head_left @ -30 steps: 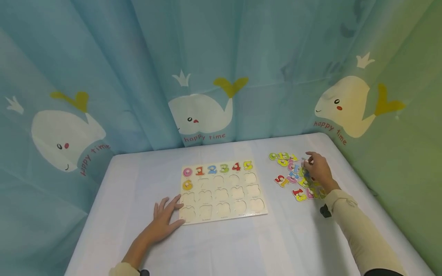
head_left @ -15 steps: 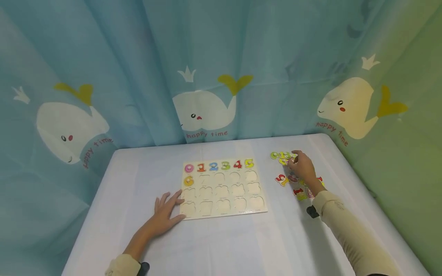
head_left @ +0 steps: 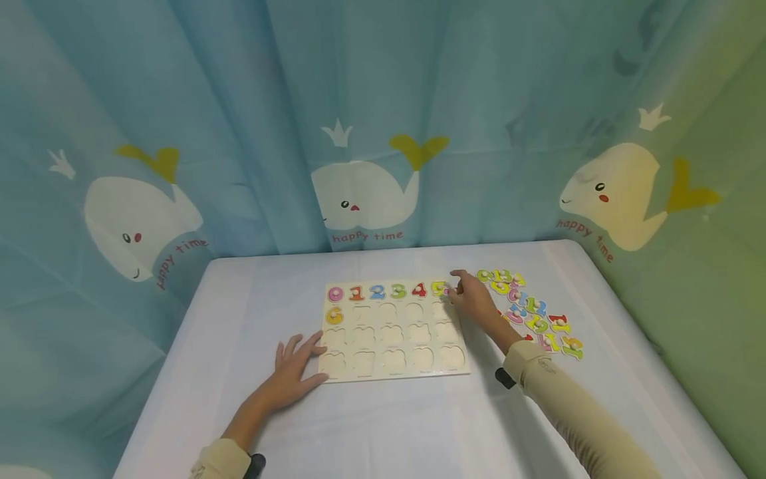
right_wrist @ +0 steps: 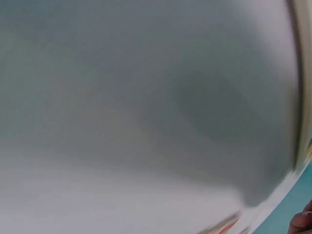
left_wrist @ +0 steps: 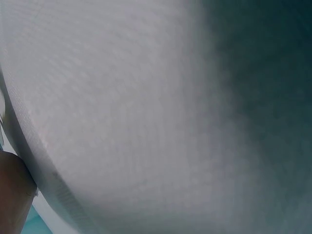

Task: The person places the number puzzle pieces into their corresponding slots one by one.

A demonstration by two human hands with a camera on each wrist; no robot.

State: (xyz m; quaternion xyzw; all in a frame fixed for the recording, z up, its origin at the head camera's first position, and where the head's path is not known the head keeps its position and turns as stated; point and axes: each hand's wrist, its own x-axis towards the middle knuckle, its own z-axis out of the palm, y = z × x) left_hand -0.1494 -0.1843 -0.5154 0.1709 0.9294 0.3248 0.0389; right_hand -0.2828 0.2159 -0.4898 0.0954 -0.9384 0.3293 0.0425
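A pale wooden number board (head_left: 377, 366) lies on the white table, with pieces 0 to 5 in its top row and an orange 6 (head_left: 334, 316) below the 0. My left hand (head_left: 290, 379) rests at the board's left edge, fingers spread and touching it. Over the upper right corner, near the yellow 5 (head_left: 439, 289), is my right hand (head_left: 475, 303). Its thumb and forefinger pinch a small number piece (head_left: 447, 291), mostly hidden, with only a bit of pink showing. In the right wrist view fingertips (right_wrist: 301, 222) show at the lower right corner; the piece cannot be made out there.
Loose number pieces (head_left: 536, 324) lie in a heap right of the board, partly behind the right forearm. A blue curtain (head_left: 257, 166) with whale prints hangs behind the table (head_left: 383, 432). The left wrist view is mostly blurred white cloth (left_wrist: 122, 122).
My right hand has moved left from the heap of pieces to the board's upper right corner, carrying a small piece. The left hand stays at the board's edge. The head view has shifted slightly.
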